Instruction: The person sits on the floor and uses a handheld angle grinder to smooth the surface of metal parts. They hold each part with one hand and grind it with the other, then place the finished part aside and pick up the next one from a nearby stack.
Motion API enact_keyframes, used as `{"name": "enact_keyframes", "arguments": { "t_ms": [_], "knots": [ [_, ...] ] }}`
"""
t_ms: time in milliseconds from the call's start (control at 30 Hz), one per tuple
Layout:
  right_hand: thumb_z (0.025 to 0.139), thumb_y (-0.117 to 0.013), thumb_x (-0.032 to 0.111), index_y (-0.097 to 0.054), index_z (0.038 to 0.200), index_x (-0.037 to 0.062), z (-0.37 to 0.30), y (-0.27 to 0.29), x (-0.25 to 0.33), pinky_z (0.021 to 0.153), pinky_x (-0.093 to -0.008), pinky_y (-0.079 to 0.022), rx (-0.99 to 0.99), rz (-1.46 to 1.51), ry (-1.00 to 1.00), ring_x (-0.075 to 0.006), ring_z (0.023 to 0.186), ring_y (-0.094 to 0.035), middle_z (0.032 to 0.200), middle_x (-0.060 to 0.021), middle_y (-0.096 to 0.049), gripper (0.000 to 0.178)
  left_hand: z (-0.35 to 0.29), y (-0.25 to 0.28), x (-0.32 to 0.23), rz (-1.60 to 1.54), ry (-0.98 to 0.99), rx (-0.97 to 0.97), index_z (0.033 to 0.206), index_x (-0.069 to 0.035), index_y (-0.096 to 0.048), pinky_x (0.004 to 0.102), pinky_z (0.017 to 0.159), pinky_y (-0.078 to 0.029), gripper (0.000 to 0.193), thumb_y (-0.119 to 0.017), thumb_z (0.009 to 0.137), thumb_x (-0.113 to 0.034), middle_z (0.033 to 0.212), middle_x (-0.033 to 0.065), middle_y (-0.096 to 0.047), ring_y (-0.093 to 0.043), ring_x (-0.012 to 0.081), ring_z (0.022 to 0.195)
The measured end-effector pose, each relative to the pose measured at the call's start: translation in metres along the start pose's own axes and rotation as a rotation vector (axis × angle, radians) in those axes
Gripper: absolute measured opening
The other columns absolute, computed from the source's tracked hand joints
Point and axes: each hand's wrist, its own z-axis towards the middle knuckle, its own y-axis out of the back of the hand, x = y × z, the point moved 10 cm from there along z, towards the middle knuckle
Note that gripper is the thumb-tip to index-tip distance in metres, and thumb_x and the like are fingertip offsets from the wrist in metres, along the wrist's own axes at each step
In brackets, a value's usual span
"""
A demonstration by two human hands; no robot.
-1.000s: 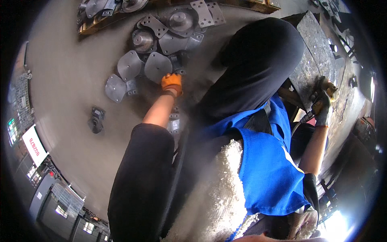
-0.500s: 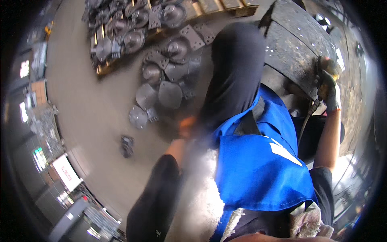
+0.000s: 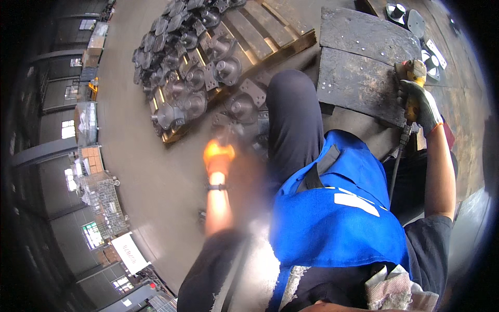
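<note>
My right hand [image 3: 427,106], in a pale glove, is wrapped round a yellow hand-held grinder [image 3: 414,73] resting at the right edge of a dark board. A hose [image 3: 399,156] runs down from the tool's lower end. On the left, my left hand [image 3: 218,153] in an orange glove is stretched out low beside my knee. It is smeared by motion and glare, so its fingers cannot be made out. Just beyond it lie grey metal plates with round bosses [image 3: 243,106] on the floor; whether the hand touches one is unclear.
A wooden pallet [image 3: 283,52] at the far left bears a heap of similar metal parts [image 3: 176,57]. Past the grinder, several metal pieces [image 3: 416,23] lie on the wooden bench [image 3: 457,67]. The dark board [image 3: 358,78] spans the space in front of me. A wire cage [image 3: 104,205] stands far left.
My left hand has moved forward, closer to the metal parts on the floor. The view has shifted. My right hand stays on the grinder.
</note>
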Motion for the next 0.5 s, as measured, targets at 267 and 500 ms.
{"name": "enact_keyframes", "arguments": {
  "t_ms": [267, 500],
  "knots": [
    [0.085, -0.068, 0.022, -0.058, 0.105, 0.0045, -0.02, 0.001, 0.041, 0.064, -0.0251, -0.05, 0.012, 0.172, 0.148, -0.0119, 0.068, -0.059, 0.083, -0.0016, -0.06, 0.029, 0.076, 0.152, -0.216, -0.23, -0.383, -0.133, 0.089, -0.008, -0.07, 0.0398, 0.074, -0.052, 0.043, -0.078, 0.064, -0.042, 0.089, 0.0174, -0.069, -0.066, 0.0366, 0.084],
    [0.085, -0.068, 0.021, -0.064, 0.103, 0.0016, -0.067, 0.025, 0.099, 0.073, -0.0254, -0.051, -0.064, 0.276, 0.388, -0.012, 0.077, -0.063, 0.088, -0.0032, -0.066, 0.026, 0.043, 0.178, -0.405, -0.402, -0.702, 0.039, 0.104, 0.004, -0.064, 0.0329, 0.075, -0.053, 0.062, -0.088, 0.062, -0.035, 0.091, 0.0151, -0.071, -0.067, 0.0213, 0.082]
  ]
}}
